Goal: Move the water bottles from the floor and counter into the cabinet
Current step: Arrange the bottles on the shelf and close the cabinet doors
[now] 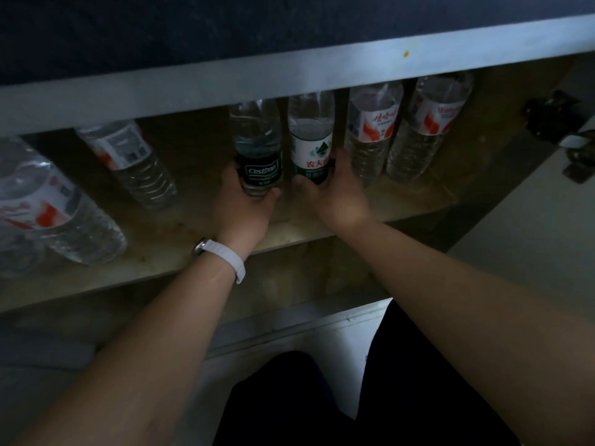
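Inside the open cabinet, on its wooden shelf [199, 226], my left hand [246, 207] grips the base of a bottle with a dark green Cestbon label [259, 149]. Right beside it, my right hand [335, 194] grips a bottle with a white and green label [310, 140]. Both bottles stand upright on the shelf, close together. Two clear bottles with red and white labels [373, 130] [428, 127] stand to the right. Another such bottle [128, 162] stands at the left, and a larger one [48, 204] at the far left.
The dark countertop [193, 33] and the cabinet's grey front rail [289, 75] overhang the shelf. A metal door hinge [550, 120] sits on the right cabinet wall. Below the shelf are the grey plinth [289, 323] and my dark-clad legs [289, 397].
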`<state>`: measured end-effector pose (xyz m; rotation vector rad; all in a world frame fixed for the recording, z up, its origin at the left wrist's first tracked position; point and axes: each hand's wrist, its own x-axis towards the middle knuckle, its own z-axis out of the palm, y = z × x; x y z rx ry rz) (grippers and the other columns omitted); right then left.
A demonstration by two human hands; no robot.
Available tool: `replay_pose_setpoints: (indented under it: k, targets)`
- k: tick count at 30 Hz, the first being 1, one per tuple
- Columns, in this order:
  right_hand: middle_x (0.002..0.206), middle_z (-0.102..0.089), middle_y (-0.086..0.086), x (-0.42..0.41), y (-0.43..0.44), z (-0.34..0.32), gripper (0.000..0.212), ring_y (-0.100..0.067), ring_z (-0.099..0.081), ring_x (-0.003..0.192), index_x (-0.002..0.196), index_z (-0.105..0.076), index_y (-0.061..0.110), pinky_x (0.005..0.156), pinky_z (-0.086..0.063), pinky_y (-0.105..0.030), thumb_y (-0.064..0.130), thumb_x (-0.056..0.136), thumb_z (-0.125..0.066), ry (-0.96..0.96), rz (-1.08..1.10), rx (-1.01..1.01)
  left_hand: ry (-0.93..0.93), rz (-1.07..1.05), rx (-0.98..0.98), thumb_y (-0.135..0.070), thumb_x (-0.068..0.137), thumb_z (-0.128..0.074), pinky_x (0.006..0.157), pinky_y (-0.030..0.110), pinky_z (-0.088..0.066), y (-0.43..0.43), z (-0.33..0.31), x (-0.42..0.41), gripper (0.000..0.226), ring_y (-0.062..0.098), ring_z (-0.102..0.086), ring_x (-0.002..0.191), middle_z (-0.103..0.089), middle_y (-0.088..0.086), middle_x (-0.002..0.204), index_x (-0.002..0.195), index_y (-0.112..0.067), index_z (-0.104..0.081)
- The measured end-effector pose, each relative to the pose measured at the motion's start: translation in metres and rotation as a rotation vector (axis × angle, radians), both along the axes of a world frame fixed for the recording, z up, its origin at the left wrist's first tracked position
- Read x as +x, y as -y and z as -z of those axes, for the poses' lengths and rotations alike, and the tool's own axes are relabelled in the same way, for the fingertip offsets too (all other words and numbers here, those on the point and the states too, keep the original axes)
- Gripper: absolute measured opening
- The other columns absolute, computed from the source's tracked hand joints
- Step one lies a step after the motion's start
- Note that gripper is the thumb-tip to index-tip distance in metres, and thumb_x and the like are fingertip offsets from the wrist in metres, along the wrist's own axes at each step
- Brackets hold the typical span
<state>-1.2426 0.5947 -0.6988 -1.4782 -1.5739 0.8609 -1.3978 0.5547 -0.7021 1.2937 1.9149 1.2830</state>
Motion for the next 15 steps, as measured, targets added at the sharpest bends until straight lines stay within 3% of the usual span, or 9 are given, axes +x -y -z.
replay_pose_setpoints:
  k: [3,5,7,9,12,15]
  targets:
    - [0.143,-0.050,0.005,0.008,0.012,-0.002,0.074,-0.013,-0.050,0.129,0.145,-0.032,0.023,0.103,-0.045,-0.034,0.040,0.085,-0.071,-0.006,-0.018,0.009,0.023,0.024,-0.041,-0.031,0.080,-0.083,0.106,0.045,-0.051,0.011,0.000,-0.005,0.071,0.015,-0.062,0.123,-0.064,-0.007,0.134,0.142,-0.022,-0.049]
    - [0.142,-0.052,0.005,0.014,0.019,-0.003,0.071,-0.014,-0.052,0.127,0.144,-0.034,0.023,0.102,-0.047,-0.037,0.043,0.085,-0.069,0.036,-0.017,0.025,0.004,0.018,-0.061,-0.035,0.085,-0.081,0.103,0.037,-0.049,0.028,-0.002,-0.007,0.070,0.011,-0.059,0.122,-0.060,-0.013,0.131,0.145,-0.026,-0.047]
    - [0.139,-0.054,0.002,0.021,0.028,-0.008,0.065,-0.017,-0.054,0.123,0.142,-0.038,0.021,0.099,-0.049,-0.040,0.044,0.088,-0.065,0.118,-0.039,0.087,-0.057,-0.011,-0.086,-0.033,0.090,-0.076,0.100,0.031,-0.043,0.050,-0.001,-0.014,0.071,0.015,-0.053,0.130,-0.055,-0.007,0.143,0.152,-0.023,-0.042]
    - [0.137,-0.055,-0.001,0.025,0.037,-0.014,0.060,-0.019,-0.056,0.120,0.142,-0.041,0.019,0.095,-0.051,-0.039,0.045,0.091,-0.061,0.234,-0.092,0.175,-0.121,-0.044,-0.089,-0.031,0.093,-0.073,0.105,0.034,-0.042,0.072,-0.001,-0.025,0.070,0.022,-0.049,0.138,-0.051,0.001,0.152,0.154,-0.023,-0.040]
    - [0.142,-0.049,-0.003,0.025,0.047,-0.022,0.058,-0.021,-0.051,0.125,0.143,-0.042,0.021,0.096,-0.049,-0.036,0.047,0.094,-0.056,0.372,-0.207,0.271,-0.246,-0.106,-0.071,-0.031,0.093,-0.069,0.109,0.042,-0.041,0.099,-0.005,-0.041,0.065,0.028,-0.048,0.138,-0.051,0.005,0.151,0.152,-0.023,-0.044]
    - [0.143,-0.047,-0.001,0.007,0.052,-0.023,0.057,-0.020,-0.049,0.126,0.142,-0.042,0.024,0.097,-0.047,-0.036,0.050,0.093,-0.054,0.417,-0.309,0.304,-0.304,-0.204,-0.040,-0.033,0.094,-0.069,0.109,0.039,-0.040,0.119,-0.004,-0.060,0.058,0.028,-0.050,0.134,-0.054,0.008,0.146,0.147,-0.020,-0.050]
